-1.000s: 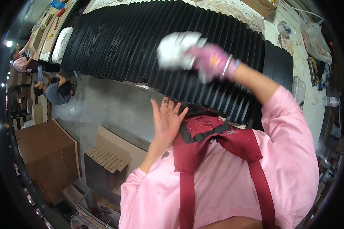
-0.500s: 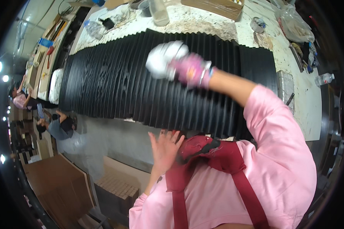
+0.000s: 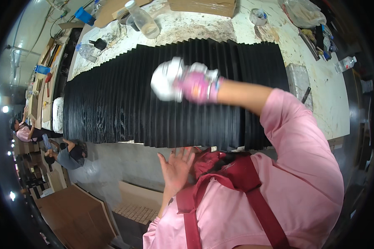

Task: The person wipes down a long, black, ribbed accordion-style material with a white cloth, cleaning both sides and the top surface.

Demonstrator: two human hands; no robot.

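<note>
Many black slats [image 3: 112, 95] lie side by side in a long, ridged row across the worktable. Over the middle of that row is my right hand [image 3: 198, 87], in a pink glove and blurred by motion. It is closed on a white rounded bundle [image 3: 167, 81], whose kind the blur hides. I cannot tell whether the bundle touches the slats. My left hand [image 3: 176, 168] is bare, palm up with fingers spread, beside the front edge of the row. Its fingertips are close to the slats' near ends, and nothing lies in it.
The stained white worktable [image 3: 195, 29] carries a clear bottle [image 3: 145, 23], a cardboard box [image 3: 203, 7], a tape roll [image 3: 258, 17] and a wrapped block [image 3: 297, 81]. Brown cardboard [image 3: 77, 216] stands at lower left. Two people [image 3: 68, 153] are at far left, one crouching.
My right hand has moved slightly left and lower in the picture with the white bundle. My left hand has turned its palm further up. The whole view has shifted a little.
</note>
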